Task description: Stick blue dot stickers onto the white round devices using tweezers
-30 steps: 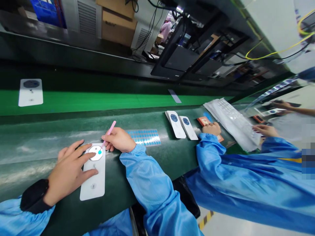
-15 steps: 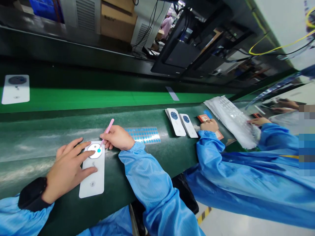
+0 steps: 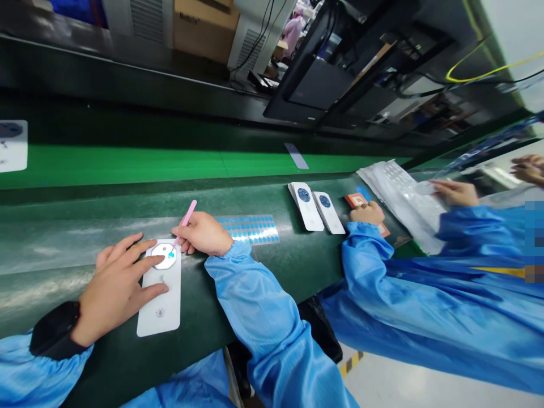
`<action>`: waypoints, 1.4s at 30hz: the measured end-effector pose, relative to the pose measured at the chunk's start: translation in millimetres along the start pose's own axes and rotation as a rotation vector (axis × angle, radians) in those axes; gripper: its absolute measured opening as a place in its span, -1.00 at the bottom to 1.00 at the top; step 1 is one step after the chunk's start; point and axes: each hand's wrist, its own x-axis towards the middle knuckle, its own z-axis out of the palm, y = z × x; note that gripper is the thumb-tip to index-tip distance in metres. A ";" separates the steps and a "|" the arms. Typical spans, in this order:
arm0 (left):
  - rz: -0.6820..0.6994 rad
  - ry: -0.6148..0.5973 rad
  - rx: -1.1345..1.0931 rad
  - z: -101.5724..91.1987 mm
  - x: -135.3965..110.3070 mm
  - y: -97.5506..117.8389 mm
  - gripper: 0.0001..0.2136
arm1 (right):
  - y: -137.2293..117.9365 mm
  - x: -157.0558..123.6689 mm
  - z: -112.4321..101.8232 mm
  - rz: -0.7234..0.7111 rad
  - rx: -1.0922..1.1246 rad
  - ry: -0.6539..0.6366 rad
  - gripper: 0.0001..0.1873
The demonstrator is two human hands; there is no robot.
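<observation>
A white phone back cover lies on the dark green bench in front of me. My left hand rests on it with fingers spread, the index finger on the round camera ring. My right hand is closed on pink tweezers, whose tip holds a small blue round sticker on the ring. A sheet of blue round stickers lies just right of my right hand.
Two more white covers lie further right. A co-worker in a blue gown has a hand by an orange card and another on a white plastic sheet. Another cover rides the green conveyor belt at far left.
The blue sticker at the tweezer tip has shifted slightly on the ring. The cover on the conveyor has travelled left to the frame edge. The co-worker's far hand has moved along the plastic sheet.
</observation>
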 end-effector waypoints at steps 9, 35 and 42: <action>0.089 0.110 0.031 2.4 -2.3 1.5 -0.68 | 1.6 0.9 -0.8 -0.005 -0.060 -0.003 -0.64; 0.149 0.157 0.100 -0.8 -0.8 19.2 -0.70 | 4.3 0.4 0.7 -0.038 -0.009 0.001 -0.68; 0.105 0.117 0.132 -1.6 -1.0 26.7 -0.66 | 5.1 0.7 1.0 -0.049 -0.027 -0.002 -0.69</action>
